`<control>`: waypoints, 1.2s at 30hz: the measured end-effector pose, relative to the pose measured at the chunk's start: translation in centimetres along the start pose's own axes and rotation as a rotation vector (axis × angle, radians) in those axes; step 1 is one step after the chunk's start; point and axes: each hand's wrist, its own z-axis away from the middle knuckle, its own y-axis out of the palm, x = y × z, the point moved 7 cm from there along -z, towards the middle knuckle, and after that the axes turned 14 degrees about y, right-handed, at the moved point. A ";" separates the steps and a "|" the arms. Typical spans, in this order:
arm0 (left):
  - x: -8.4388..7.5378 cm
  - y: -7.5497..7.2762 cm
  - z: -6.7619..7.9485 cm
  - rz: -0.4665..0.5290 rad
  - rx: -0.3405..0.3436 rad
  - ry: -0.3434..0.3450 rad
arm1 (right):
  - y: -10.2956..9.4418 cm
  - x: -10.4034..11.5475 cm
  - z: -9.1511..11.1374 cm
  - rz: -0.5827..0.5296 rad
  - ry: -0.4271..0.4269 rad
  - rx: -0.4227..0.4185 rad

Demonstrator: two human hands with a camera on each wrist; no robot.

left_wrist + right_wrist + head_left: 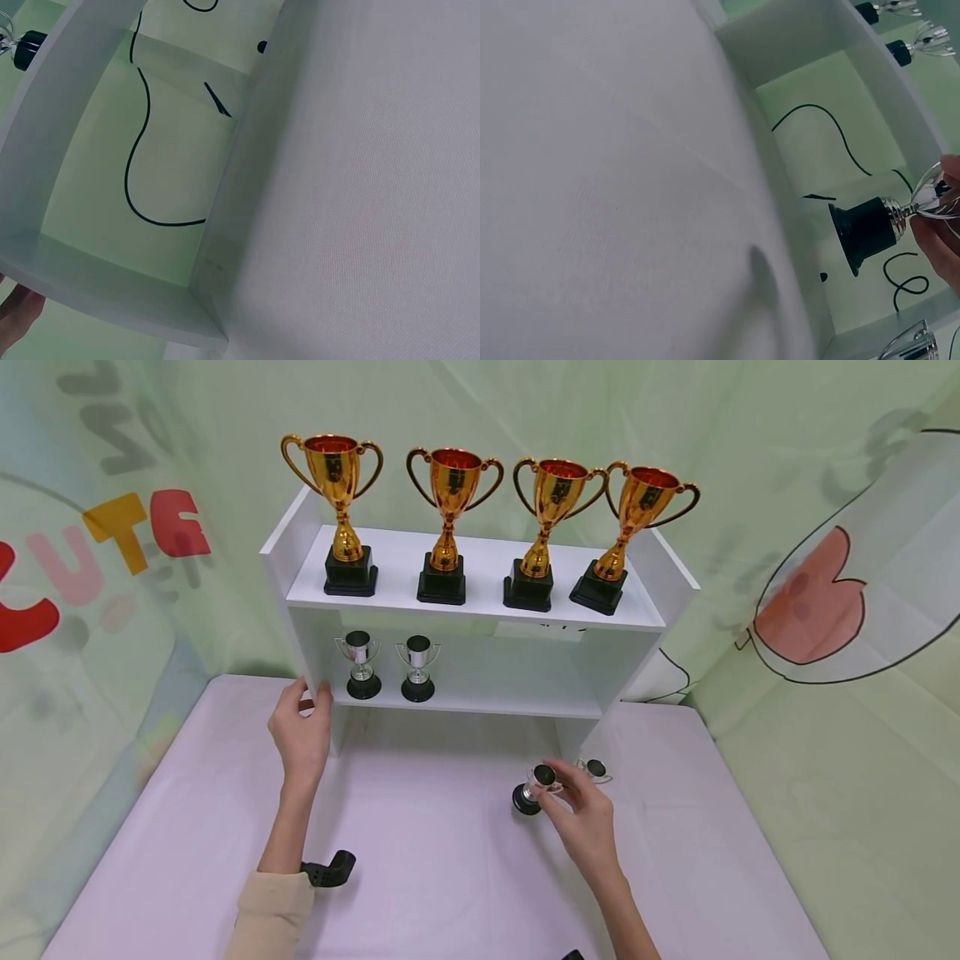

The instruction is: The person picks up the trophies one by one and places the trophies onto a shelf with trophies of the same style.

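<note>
My right hand (585,818) pinches a small silver trophy (534,789) by its cup, its black base tilted to the lower left. In the right wrist view that trophy's base (866,232) hangs above the tablecloth. My left hand (302,731) grips the left side panel of the white shelf (480,700), thumb and fingers on either side of its edge. Another silver trophy (596,768) stands just behind my right hand, partly hidden by it. On the middle shelf, toward the left, stand two more silver trophies (362,664).
Several large gold trophies (448,518) with black bases line the top shelf; the two on the right have overlapping handles. A pale cloth covers the table (435,860). Printed fabric walls (825,777) surround it. A black wrist-camera mount (330,868) sits at my left wrist.
</note>
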 end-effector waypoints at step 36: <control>-0.1 -0.1 0.1 -0.009 -0.001 0.022 | 2.9 8.9 -2.0 -0.038 -0.277 0.160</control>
